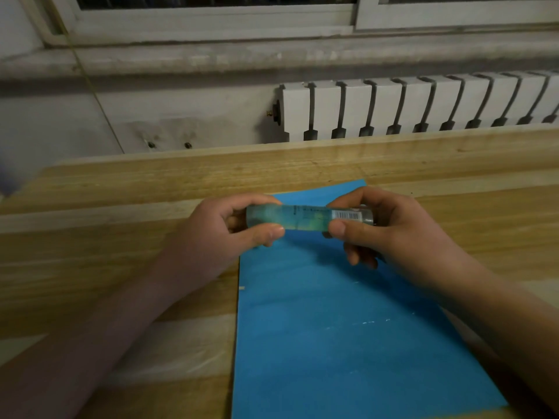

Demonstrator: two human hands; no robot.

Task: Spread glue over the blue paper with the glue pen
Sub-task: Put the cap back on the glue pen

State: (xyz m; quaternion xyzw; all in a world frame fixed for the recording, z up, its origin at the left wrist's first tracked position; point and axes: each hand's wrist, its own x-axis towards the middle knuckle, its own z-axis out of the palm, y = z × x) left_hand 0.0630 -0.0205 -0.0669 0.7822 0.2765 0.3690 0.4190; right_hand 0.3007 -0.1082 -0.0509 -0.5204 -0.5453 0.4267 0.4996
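The see-through plastic glue pen (305,218) is a long round tube. It lies sideways in the air, above the far part of the flat blue paper sheet (332,328). The tube looks greenish-blue, because the paper shows through it. Near its right end there is a white label with a black bar code. That end looks darker.

The left hand (211,234) pinches the left end of the tube between its thumb and fingers. The right hand (390,234) pinches the right end the same way, and its other fingers are curled under. Both hands are closed on the pen, so its two ends are hidden. I cannot tell if a cap is on.

The blue paper lies on the light wooden table (121,252), and reaches down to the near edge of the view. It has a few small white specks and streaks near its right side. The right arm covers part of that side.

Behind the table stand a white ribbed radiator (423,107) and a grey stained wall (121,116). A white window frame (211,19) is above them.
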